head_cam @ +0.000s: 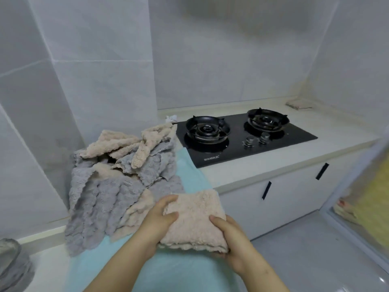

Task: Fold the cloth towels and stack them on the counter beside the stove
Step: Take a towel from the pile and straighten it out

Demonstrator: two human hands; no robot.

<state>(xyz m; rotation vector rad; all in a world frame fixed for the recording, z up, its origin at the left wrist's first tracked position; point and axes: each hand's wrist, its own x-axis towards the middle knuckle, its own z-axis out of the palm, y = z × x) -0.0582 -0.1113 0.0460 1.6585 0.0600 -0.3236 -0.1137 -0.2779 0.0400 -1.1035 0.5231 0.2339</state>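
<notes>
The pale desk [231,174] runs from near left to far right, its near-left end cut off by the frame. A light blue towel [189,270] lies spread along the near edge of the desk, partly hidden by the forearms and by what lies on it. On its left part sits a loose pile of grey and beige towels [117,186], unfolded and tangled; how many there are cannot be told. Right of the pile is a black two-burner stove [242,142].

At the near left edge a grey container [10,262] is cut off, and its contents cannot be seen. A blurred yellow mass fills the right edge.

A folded beige towel [195,218] rests on the blue towel, near the pile's right side. The left hand [160,220] grips its left edge, fingers curled over the far corner and thumb on top. The right hand [233,239] grips the near right corner, thumb on top, fingers hidden beneath.
</notes>
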